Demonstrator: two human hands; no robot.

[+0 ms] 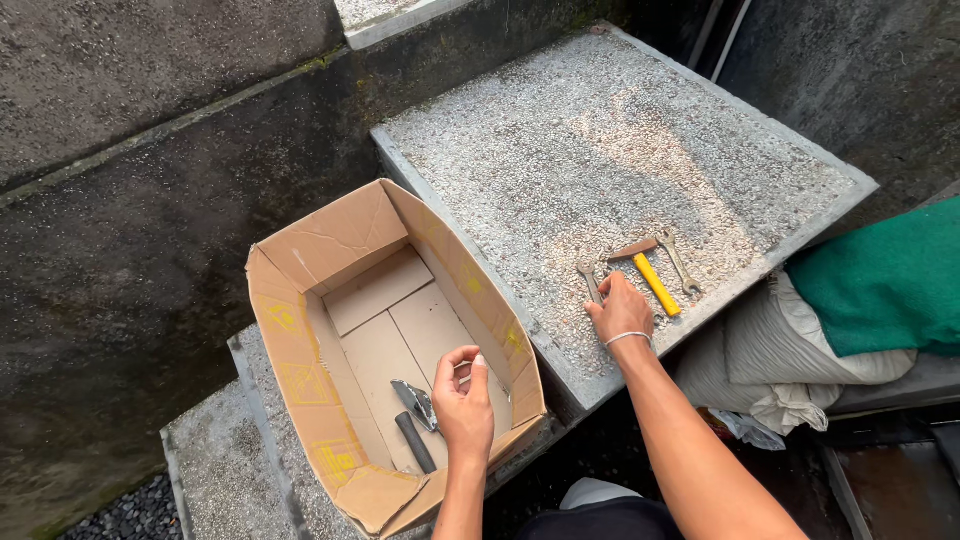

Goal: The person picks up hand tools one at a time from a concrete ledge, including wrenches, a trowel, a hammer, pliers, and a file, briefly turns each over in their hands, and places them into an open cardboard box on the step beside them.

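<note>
Right hand (622,312): laid flat on the speckled concrete slab (620,150), fingers spread narrow over the small grey metal spanner (590,281), nothing clamped yet.
Left hand (462,400): held loosely curled and empty over the open brown cardboard box (300,330).
Box: a dark-handled scraper tool (416,420) is already lying inside.
Grip tip: the spanner is best pinched mid-shaft, so the yellow-handled hammer (650,275) and long open-ended wrench (680,262) just beside aren't knocked.

We take the cardboard box (330,330) as landmark: inside it lies a scraper (415,420). Right of it, on the slab (600,150), lie a wrench (590,282), hammer (650,275) and second wrench (678,262), side by side.
</note>
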